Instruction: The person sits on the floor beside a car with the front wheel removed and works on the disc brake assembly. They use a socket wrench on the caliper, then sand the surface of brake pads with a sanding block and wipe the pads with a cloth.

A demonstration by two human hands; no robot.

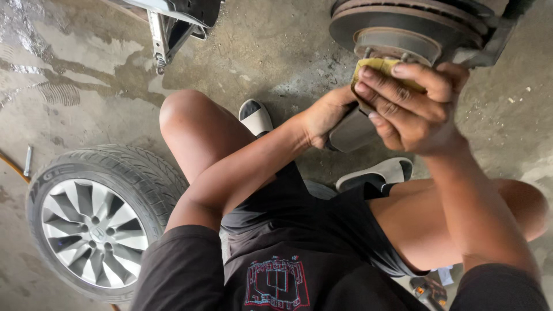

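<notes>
- Wheel (95, 222) is already removed and laid on the floor (271, 52); brake disc (403, 23) is exposed.
- Yellow abrasive pad (377, 68) is gripped by the right hand (417, 106); grey part (351, 131) is held by the left hand (325, 115).
- Refitting appears outstanding.

We are in a car repair garage, working at floor level. Just above our hands (397, 103) a bare brake disc (403, 26) and hub hang exposed where a wheel has been taken off. That wheel (95, 222), tyre on a silver alloy rim, lies flat on the floor well to the left of and below our hands. The floor (276, 52) itself is rough grey concrete, stained and streaked with wet patches to the upper left of our hands. Far left of them a loose metal tool (27, 160) lies on the concrete, and part of a metal stand (161, 34) shows at the top left.
</notes>
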